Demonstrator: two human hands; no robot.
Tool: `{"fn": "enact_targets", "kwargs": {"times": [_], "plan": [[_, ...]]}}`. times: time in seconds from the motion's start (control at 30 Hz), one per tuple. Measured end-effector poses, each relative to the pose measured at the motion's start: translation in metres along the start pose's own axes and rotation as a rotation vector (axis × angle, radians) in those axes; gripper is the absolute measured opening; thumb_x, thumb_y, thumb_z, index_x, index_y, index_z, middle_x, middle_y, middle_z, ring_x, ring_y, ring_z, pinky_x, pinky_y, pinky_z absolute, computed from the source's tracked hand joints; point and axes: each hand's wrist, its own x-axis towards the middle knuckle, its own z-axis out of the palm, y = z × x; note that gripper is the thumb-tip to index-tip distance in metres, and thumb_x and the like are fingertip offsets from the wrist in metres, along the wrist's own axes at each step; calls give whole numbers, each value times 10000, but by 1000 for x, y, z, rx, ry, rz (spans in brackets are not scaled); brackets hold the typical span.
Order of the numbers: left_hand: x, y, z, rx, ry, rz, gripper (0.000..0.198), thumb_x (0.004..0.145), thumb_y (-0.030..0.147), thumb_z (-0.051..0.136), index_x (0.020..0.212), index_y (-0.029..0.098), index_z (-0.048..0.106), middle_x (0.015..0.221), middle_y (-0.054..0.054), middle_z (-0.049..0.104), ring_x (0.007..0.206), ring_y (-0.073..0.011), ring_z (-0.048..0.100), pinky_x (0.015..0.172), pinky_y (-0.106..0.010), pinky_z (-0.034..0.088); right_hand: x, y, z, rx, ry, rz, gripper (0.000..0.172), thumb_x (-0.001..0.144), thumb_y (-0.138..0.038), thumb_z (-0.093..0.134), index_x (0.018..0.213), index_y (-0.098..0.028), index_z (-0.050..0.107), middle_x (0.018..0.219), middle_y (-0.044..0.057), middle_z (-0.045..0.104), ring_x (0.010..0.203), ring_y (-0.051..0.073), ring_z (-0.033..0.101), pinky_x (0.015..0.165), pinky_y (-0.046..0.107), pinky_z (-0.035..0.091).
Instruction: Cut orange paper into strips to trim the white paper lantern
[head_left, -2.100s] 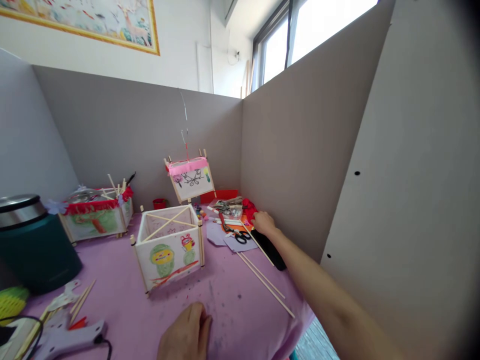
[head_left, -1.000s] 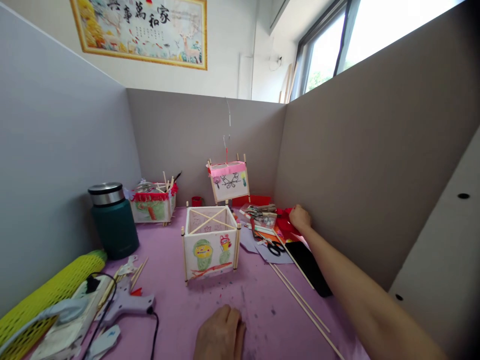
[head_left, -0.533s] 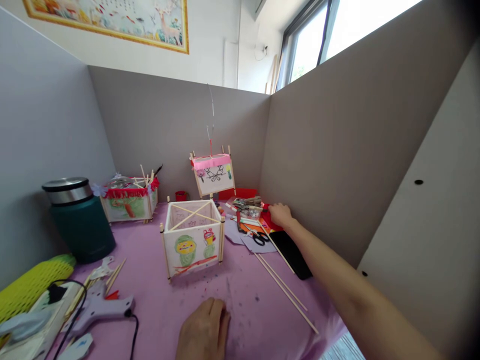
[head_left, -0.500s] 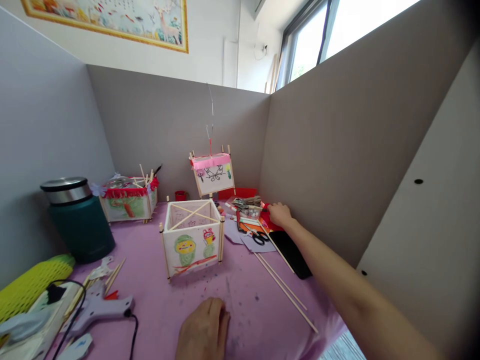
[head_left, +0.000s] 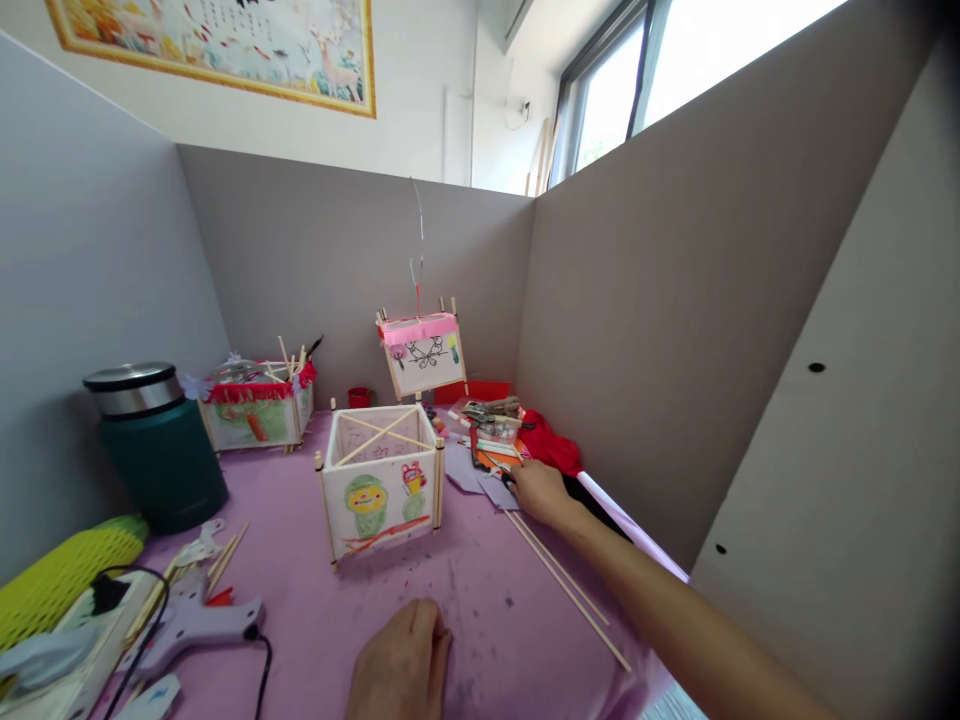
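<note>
My right hand [head_left: 541, 492] reaches across the table, its fingers closed on the black-handled scissors [head_left: 508, 480], which it mostly covers. Beneath them lie sheets of pale paper [head_left: 465, 470] and an orange piece. My left hand [head_left: 401, 660] rests on the purple tablecloth near the front, fingers curled together and nothing showing from them. In front of it stands a white box lantern [head_left: 386, 500] with wooden corner sticks, crossed sticks on top and crayon drawings on its side. Two long thin wooden sticks [head_left: 570, 590] lie to the right.
A glue gun [head_left: 195, 622] with a black cord lies at left, near a teal flask [head_left: 161, 455]. Behind stand a red-fringed decorated box [head_left: 255, 415] and a pink-topped lantern [head_left: 424, 360] with a wire. Red cloth [head_left: 551, 445] and a tool tray [head_left: 491, 420] lie at right. Grey partitions surround the table.
My right hand has moved from the red cloth toward me and onto the scissors. The red cloth is now uncovered. My left hand stays nearly in place.
</note>
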Motion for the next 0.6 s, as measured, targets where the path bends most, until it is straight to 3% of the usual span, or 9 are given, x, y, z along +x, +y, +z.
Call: {"fn": "enact_targets", "kwargs": {"times": [0.27, 0.43, 0.6], "plan": [[0, 2, -2, -5, 12, 10, 160, 873, 146, 439, 765, 215, 533, 724, -8, 647, 655, -157, 635, 590, -260, 422, 16, -1, 2, 14, -72, 94, 299, 917, -329, 548, 1162, -158, 559, 1142, 76, 594, 968, 198, 605, 820, 401, 520], [0, 2, -3, 1, 13, 25, 141, 863, 146, 451, 774, 212, 538, 730, -18, 651, 662, -161, 640, 584, -257, 427, 26, 5, -8, 20, -130, 90, 267, 913, -326, 555, 1124, -163, 582, 1132, 73, 602, 959, 190, 607, 822, 393, 520], [1, -13, 9, -7, -26, 76, 112, 846, 165, 516, 772, 227, 573, 730, -4, 656, 639, -151, 637, 567, -245, 452, 75, 17, -28, 26, 4, 107, 276, 928, -358, 522, 1122, -173, 589, 1151, 77, 601, 998, 199, 596, 865, 414, 497]]}}
